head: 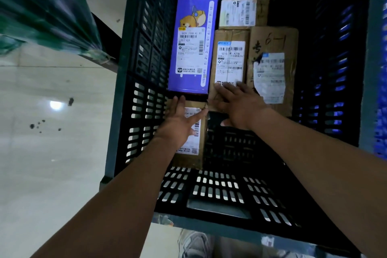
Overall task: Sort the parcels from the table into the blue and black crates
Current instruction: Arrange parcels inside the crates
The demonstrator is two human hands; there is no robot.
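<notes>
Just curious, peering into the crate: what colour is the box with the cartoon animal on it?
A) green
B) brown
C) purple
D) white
C: the purple box bearing the cartoon animal lies against the black crate wall, beside a brown parcel.

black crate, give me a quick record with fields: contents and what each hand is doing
container: black crate
parcels visible: five
left: purple box, near brown parcel in front
centre: labelled brown parcel, small parcel behind
right: handwritten brown parcel
left hand: flat on near brown parcel
right hand: flat on labelled brown parcel
</notes>
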